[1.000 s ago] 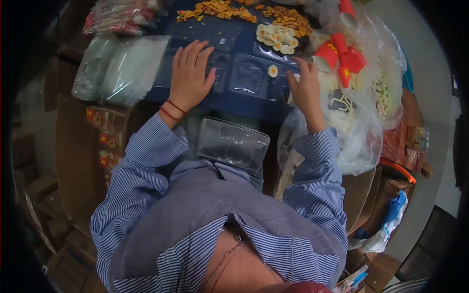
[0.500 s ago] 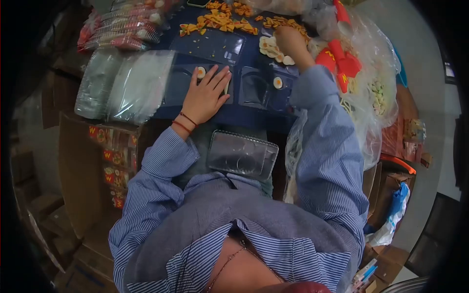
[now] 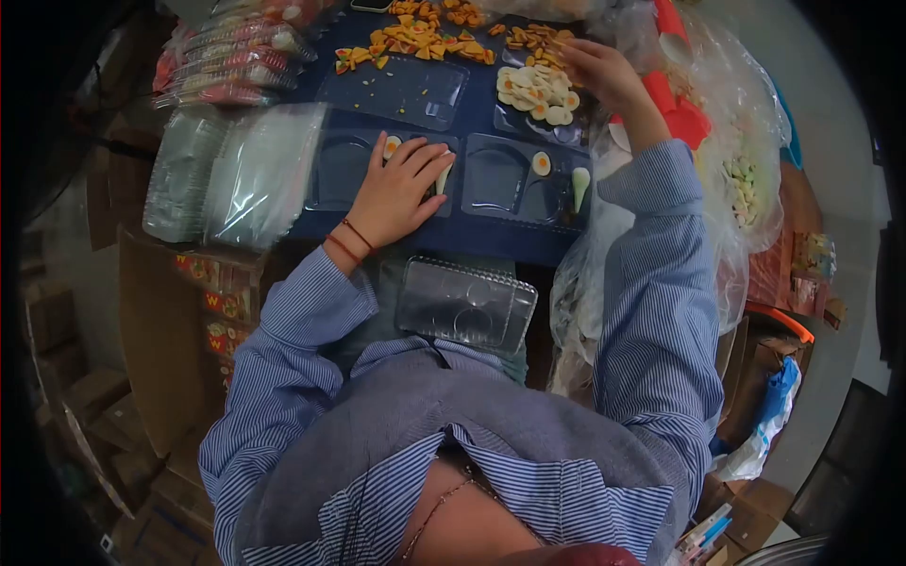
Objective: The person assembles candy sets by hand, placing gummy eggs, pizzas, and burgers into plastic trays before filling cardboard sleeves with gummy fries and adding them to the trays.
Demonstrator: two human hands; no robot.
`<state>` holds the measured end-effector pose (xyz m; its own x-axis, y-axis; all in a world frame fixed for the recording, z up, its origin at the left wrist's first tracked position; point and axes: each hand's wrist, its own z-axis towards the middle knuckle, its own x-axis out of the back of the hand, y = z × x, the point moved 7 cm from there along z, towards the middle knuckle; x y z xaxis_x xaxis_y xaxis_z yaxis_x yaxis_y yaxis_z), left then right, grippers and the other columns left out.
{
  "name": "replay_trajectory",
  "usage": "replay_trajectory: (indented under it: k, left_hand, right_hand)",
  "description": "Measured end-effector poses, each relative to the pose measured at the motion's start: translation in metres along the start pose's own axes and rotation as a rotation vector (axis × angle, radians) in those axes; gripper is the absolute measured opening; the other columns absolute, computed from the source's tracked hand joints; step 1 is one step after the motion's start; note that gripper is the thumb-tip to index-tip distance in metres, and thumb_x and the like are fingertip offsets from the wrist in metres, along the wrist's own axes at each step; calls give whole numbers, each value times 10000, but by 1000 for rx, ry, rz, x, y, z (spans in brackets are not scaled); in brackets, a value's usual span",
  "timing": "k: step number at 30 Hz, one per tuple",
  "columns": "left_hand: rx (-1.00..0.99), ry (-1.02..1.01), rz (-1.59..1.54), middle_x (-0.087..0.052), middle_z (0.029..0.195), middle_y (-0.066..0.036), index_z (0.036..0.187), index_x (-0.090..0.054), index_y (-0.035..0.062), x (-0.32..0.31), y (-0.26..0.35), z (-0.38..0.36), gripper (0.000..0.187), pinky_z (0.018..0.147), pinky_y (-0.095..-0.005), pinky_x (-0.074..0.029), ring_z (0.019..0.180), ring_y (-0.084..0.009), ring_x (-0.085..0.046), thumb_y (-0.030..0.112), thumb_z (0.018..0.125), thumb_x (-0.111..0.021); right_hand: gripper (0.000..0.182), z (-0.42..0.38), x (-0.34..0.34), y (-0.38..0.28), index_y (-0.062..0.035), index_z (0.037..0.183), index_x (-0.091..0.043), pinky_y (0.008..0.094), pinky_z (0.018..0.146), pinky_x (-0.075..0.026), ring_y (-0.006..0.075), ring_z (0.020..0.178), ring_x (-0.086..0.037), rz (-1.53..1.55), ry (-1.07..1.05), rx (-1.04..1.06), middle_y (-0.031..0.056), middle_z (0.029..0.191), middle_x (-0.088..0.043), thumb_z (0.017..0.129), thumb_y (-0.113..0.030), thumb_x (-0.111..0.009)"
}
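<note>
My left hand (image 3: 398,189) lies with fingers spread over a clear plastic tray (image 3: 330,174). A small egg-half piece (image 3: 392,147) shows beside its fingertips, and a pale green-white piece (image 3: 443,177) is partly covered by it. My right hand (image 3: 609,77) reaches to the right end of a pile of orange pieces (image 3: 536,40); its fingertips are drawn together, and what they hold is too small to make out. Below that pile is a heap of egg-slice pieces (image 3: 533,92). A second clear tray (image 3: 491,179) holds an egg-half piece (image 3: 541,164) and a green-white piece (image 3: 580,189).
Stacked filled packs (image 3: 231,57) and clear lids (image 3: 264,174) stand at the left. More orange pieces (image 3: 415,40) lie at the back beyond another clear tray (image 3: 396,90). Plastic bags (image 3: 746,123) and red scoops (image 3: 675,108) crowd the right. A clear container (image 3: 467,302) rests on my lap.
My right hand has moved right, off the egg-slice heap to the right end of the orange pile, uncovering the heap and the second tray's green-white piece. My left hand stays on its tray.
</note>
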<state>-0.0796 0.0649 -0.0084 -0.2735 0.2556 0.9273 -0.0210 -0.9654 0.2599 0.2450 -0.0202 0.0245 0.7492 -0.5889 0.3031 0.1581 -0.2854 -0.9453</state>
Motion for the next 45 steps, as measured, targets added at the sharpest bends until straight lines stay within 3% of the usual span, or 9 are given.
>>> replay_trajectory:
  k: [5,7,10,22,26,32,39,42,45]
  left_hand:
    - [28,188,-102,-538,1209,-74,1270,-536,121,35,23,9,500,1044,-495,-340,1194,-251,-492,211,803,-690]
    - [254,285,-858,-572,1120,-96,1201,-584,87,42,32,9,395,880,-343,-481,1014,-212,-607,110,820,-686]
    - [286,415,-1198,-613,1004,-75,1109,-613,45,13,46,0,244,734,-224,-505,854,-136,-642,59,868,-649]
    - [697,-50,-1894,-625,911,-42,997,-585,10,-49,58,-4,115,803,-234,-490,861,-108,-611,94,920,-605]
    - [780,127,-1910,-639,900,-53,970,-575,4,-49,55,1,117,768,-225,-513,844,-110,-632,76,899,-633]
    - [527,423,-1252,-654,920,-68,981,-560,-3,-15,51,6,129,751,-223,-524,844,-120,-652,42,887,-636]
    - [576,381,-1563,-649,1026,-113,1048,-573,-8,-4,25,-2,128,819,-273,-523,927,-174,-654,61,941,-566]
    - [711,327,-1736,-642,1062,-116,1102,-579,-24,-8,5,-14,203,860,-274,-512,985,-175,-633,85,931,-579]
    - [736,369,-1703,-639,1071,-115,1100,-581,-19,-2,-9,-24,197,866,-271,-509,984,-174,-632,64,921,-587]
  right_hand:
    - [297,-124,-79,-38,23,1139,-627,196,650,-478,69,720,-570,399,-235,-64,37,893,-645,916,-172,-641]
    - [278,-166,-118,-29,22,1118,-633,203,634,-476,81,705,-576,471,-211,-146,37,874,-642,910,-162,-644]
    - [293,-200,-150,-4,17,1173,-589,207,641,-474,85,714,-570,548,-200,-146,39,910,-631,918,-125,-620]
    - [297,-230,-150,18,20,1221,-537,239,652,-510,126,719,-610,673,-129,-149,79,901,-620,942,-78,-565]
    - [331,-227,-151,16,16,1256,-510,246,698,-515,145,793,-617,879,-106,-165,89,977,-613,950,-99,-560]
    - [298,-218,-157,10,25,1214,-532,273,718,-529,176,836,-643,876,-23,-102,109,1016,-629,949,-106,-565]
    - [168,-207,-64,17,3,1006,-627,257,623,-524,154,679,-668,221,344,59,94,863,-684,905,-130,-634]
    - [190,-193,-43,51,-44,956,-632,330,626,-494,197,674,-664,-384,376,-130,79,848,-687,870,-211,-662]
    - [196,-187,-55,47,-86,869,-618,410,650,-438,248,713,-640,-998,441,88,59,822,-666,822,-269,-670]
